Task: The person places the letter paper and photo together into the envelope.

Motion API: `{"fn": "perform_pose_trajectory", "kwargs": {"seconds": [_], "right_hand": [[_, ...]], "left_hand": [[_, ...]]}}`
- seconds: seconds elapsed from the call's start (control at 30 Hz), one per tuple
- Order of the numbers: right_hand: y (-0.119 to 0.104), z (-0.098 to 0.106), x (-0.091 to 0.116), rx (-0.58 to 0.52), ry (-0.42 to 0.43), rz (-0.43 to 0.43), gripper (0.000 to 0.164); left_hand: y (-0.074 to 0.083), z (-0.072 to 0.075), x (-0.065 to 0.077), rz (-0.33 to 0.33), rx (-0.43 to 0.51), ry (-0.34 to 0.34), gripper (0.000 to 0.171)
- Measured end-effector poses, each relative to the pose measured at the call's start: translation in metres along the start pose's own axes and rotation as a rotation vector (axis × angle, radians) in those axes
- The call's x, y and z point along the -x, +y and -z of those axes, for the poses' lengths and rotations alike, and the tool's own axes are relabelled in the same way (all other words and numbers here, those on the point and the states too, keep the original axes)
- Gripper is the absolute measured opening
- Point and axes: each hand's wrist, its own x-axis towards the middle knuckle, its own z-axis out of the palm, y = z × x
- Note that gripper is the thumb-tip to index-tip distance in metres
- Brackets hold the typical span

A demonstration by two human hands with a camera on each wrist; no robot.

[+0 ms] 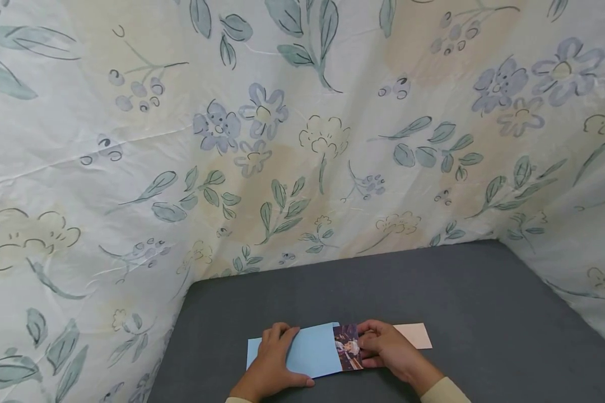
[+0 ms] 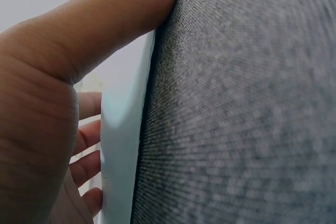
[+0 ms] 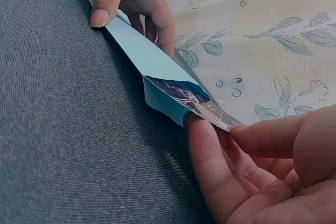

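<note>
A light blue envelope (image 1: 312, 350) lies near the table's front, its mouth facing right. My left hand (image 1: 272, 358) spans it, thumb at the near edge and fingers at the far one. The left wrist view shows the envelope (image 2: 123, 129) edge-on between thumb and fingertips. A dark printed picture card (image 1: 347, 347) sticks out of the mouth, its left part hidden inside. At the card's outer end, my right hand (image 1: 390, 350) pinches it between thumb and fingers. In the right wrist view the envelope's mouth gapes around the card (image 3: 210, 109), with a flap below it.
A pale pink paper strip (image 1: 414, 336) lies on the dark grey table (image 1: 484, 302), partly hidden behind my right hand. Floral cloth (image 1: 322, 168) hangs along the table's back and sides.
</note>
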Motion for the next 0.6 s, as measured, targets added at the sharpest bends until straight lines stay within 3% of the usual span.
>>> {"fn": "perform_pose_trajectory", "kwargs": {"seconds": [0.6], "right_hand": [[0.0035, -0.0102, -0.0085, 0.002, -0.013, -0.002, 0.031]], "left_hand": [[-0.0001, -0.0008, 0.0001, 0.002, -0.010, 0.015, 0.116]]}}
